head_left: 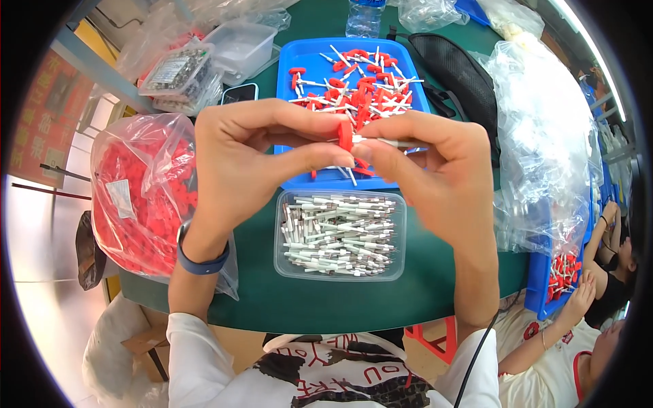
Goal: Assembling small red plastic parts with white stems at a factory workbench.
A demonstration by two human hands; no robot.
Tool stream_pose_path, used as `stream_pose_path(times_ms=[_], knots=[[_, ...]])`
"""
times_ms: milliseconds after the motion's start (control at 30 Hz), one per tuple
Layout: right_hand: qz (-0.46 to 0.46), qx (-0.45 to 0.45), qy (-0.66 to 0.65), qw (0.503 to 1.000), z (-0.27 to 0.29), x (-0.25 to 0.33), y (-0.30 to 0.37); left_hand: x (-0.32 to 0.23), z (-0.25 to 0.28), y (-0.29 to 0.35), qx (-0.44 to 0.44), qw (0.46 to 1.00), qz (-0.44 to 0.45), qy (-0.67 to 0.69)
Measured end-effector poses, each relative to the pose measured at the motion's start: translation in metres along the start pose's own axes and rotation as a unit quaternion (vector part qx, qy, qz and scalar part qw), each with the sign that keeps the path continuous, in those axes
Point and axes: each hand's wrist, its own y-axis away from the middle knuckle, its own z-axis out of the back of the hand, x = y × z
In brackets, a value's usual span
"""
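My left hand (272, 146) pinches a red plastic piece (345, 136) between thumb and forefinger. Facing it, my right hand (428, 160) grips a thin white stick (388, 142), whose end meets the red piece. Both are held up over a blue tray (286, 64) full of red pieces with white sticks in them. Nearer to me stands a clear plastic box (340, 277) of loose white sticks with darker metal-looking ends. A large clear bag of red pieces (146, 204) lies to the left of my left hand.
Behind the bag are a tub of small dark parts (178, 73), a clear container (241, 44) and a phone (239, 94). A water bottle (365, 19) and black pouch (452, 64) sit beyond the tray. Clear plastic bags (544, 129) pile up right, near a co-worker's hand (580, 296) and another blue tray (537, 285).
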Motion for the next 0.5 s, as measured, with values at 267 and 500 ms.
stream_pose_path(times_ms=[267,500], knots=[[0.050,0.009,0.074,0.996,0.003,-0.009,-0.004,-0.003,0.008,-0.005,-0.007,0.997,-0.023,-0.067],[0.139,-0.088,0.232,0.959,0.014,-0.015,-0.019,0.014,0.031,-0.013,0.028,0.938,0.045,-0.344]])
